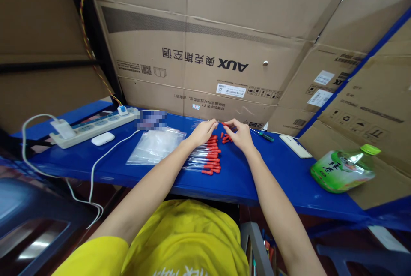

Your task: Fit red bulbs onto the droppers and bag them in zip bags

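Note:
My left hand (205,132) is closed in a pinch at the far side of the blue table, over a row of clear droppers with red rubber bulbs (212,155). A thin clear tube appears to be in its fingers, its end poking out toward the right hand. Just to the right, my right hand (240,135) pinches a red rubber bulb (224,124) close to that tube end. Several loose red bulbs (226,137) lie under the right hand, partly hidden by it. More clear tubes (196,123) lie behind the left hand.
Clear plastic bags (157,145) lie left of the droppers. Farther left are a power strip (99,125), a white earbud case (103,138) and cables. At right lie a green-handled screwdriver (266,136), a phone (295,146) and a green drink bottle (345,169). Cardboard (199,36) walls the back.

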A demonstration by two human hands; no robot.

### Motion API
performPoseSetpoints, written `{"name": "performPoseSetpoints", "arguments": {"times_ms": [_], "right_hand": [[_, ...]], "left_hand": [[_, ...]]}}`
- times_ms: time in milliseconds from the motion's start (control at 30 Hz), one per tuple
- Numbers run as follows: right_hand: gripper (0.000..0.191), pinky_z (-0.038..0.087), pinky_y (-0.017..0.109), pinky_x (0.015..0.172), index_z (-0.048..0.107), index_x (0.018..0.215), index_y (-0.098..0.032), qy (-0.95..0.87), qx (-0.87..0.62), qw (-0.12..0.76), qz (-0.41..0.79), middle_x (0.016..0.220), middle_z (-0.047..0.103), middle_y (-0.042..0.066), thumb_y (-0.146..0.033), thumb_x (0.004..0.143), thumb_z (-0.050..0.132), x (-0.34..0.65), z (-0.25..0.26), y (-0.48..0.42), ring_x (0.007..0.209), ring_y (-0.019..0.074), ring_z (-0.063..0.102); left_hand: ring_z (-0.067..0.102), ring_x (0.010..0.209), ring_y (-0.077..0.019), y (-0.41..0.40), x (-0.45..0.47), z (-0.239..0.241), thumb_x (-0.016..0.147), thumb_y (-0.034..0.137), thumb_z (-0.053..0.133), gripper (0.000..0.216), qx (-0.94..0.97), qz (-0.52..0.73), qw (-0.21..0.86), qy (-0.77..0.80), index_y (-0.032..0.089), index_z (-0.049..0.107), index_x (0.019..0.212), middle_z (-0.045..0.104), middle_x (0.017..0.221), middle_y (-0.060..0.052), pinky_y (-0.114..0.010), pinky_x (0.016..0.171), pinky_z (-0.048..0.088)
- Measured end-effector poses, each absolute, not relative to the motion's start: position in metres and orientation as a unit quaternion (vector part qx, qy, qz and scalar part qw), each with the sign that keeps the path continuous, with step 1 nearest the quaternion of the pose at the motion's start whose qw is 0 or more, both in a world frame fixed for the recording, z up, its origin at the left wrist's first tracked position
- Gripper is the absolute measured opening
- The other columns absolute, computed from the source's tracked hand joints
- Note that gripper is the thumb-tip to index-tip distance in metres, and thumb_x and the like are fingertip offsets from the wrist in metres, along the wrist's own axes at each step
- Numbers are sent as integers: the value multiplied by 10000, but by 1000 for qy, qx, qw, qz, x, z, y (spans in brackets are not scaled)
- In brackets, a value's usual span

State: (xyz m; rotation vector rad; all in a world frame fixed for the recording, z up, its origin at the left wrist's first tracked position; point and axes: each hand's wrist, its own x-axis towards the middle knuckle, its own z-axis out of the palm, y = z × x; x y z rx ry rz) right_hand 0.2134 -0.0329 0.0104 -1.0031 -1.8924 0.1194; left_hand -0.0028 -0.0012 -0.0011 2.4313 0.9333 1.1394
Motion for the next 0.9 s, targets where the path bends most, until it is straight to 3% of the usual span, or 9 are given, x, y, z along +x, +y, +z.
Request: {"name": "performPoseSetpoints", "arguments": {"times_ms": [400, 633, 900], "right_hand": [[227, 559, 330, 686, 775, 946, -216, -755, -403, 516, 26, 811, 784, 53, -424, 972, 688, 202, 11, -39, 673, 207, 703], [255, 584, 327, 678, 781, 928, -210, -748, -395, 531, 43, 814, 795, 58, -450, 963, 703, 201, 12, -41, 662, 206, 713], [251, 606, 336, 710, 788, 954, -208, -768, -377, 514, 71, 855, 807, 70, -434, 977, 681, 196, 14, -42, 696, 215, 746]], "left_hand": [[624, 745, -191, -4, 0, -1, 1129, 412, 364, 356, 855, 389, 131, 318, 208, 573, 926, 661, 806, -38, -283, 725, 410], [676, 803, -214, 1, -2, -5, 1133, 414, 361, 359, 869, 364, 88, 324, 203, 615, 990, 727, 896, -77, -287, 724, 432], [721, 858, -229, -4, 3, -5, 1120, 305, 388, 324, 905, 285, 71, 308, 176, 680, 1066, 774, 968, -115, -292, 788, 485]]}}
